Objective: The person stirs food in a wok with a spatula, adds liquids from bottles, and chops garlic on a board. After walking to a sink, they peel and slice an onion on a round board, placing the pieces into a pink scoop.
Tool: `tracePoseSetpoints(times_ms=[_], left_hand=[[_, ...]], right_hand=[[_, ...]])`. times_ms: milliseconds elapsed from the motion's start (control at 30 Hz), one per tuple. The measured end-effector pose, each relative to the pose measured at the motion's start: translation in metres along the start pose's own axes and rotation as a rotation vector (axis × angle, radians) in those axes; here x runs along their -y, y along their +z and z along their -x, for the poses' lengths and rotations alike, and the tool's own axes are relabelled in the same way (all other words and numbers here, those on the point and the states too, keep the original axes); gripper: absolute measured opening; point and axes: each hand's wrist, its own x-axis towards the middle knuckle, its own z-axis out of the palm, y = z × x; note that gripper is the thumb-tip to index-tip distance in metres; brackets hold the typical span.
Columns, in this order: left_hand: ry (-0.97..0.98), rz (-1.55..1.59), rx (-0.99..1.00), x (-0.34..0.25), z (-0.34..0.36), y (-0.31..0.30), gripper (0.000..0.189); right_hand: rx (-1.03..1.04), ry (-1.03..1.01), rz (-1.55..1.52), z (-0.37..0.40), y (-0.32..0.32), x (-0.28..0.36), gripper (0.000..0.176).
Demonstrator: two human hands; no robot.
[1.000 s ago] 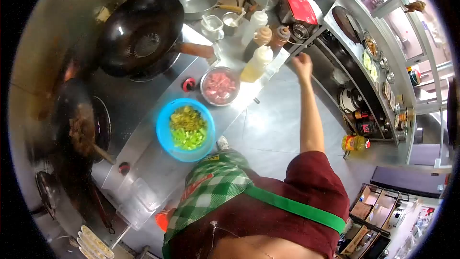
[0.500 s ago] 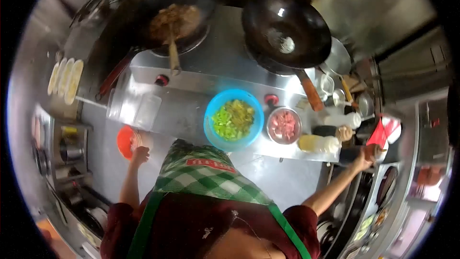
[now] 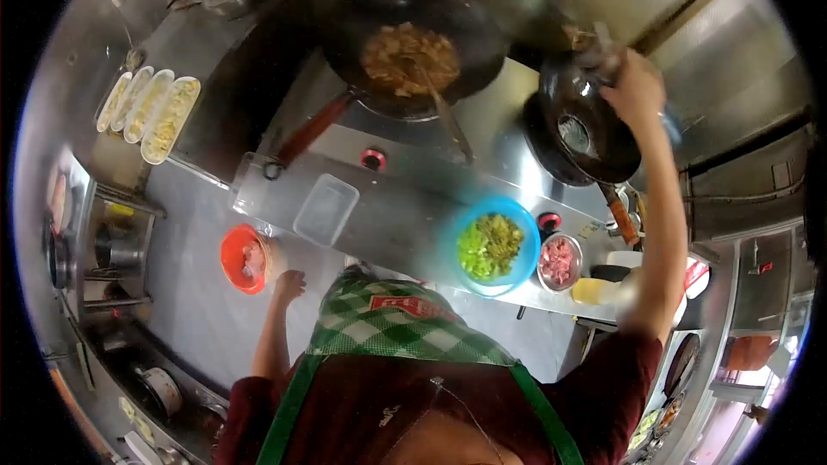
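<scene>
Right hand [image 3: 639, 93]: grip clenched around blurred object [image 3: 598, 53] over dark wok [image 3: 575, 110]. Left hand [image 3: 291, 286]: grip loose, near red basin [image 3: 234, 250].

Right hand [image 3: 639, 90] and the blurred object [image 3: 600, 56] in it, perhaps a bottle, now over the right-hand wok [image 3: 590, 125].

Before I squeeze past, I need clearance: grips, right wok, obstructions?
Right grip around blurred item, over right wok. Left grip low, near orange basin. No food visible in wok; meat bowl and yellow bottle near its handle.
</scene>
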Motion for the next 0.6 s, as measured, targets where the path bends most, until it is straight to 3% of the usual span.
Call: tracePoseSetpoints(times_ms=[100,167,233,400,467,533,600], left_hand=[[-0.035,0.198,-0.062,0.042,-0.006,-0.047,0.024],[-0.18,0.572,-0.015,0.109,-0.034,-0.094,0.022],[-0.221,0.633,-0.054,0.126,-0.021,-0.117,0.021],[-0.268,0.568,-0.245,0.104,0.017,-0.136,0.017],[-0.24,0.609,-0.213,0.087,0.017,-0.138,0.015],[-0.205,0.173,-0.158,0.058,0.021,-0.128,0.016],[-0.18,0.506,-0.134,0.053,0.002,-0.126,0.017]], right_hand=[[0.309,-0.108,0.342,-0.05,0.038,0.087,0.056],[0.346,-0.203,0.309,-0.074,0.082,0.128,0.041],[0.404,-0.31,0.293,-0.097,0.105,0.164,0.041],[0.258,-0.239,0.484,-0.131,0.134,0.177,0.046],[0.319,-0.271,0.549,-0.137,0.158,0.165,0.049],[0.439,-0.242,0.495,-0.123,0.145,0.159,0.05],[0.566,-0.143,0.309,-0.124,0.104,0.166,0.05]])
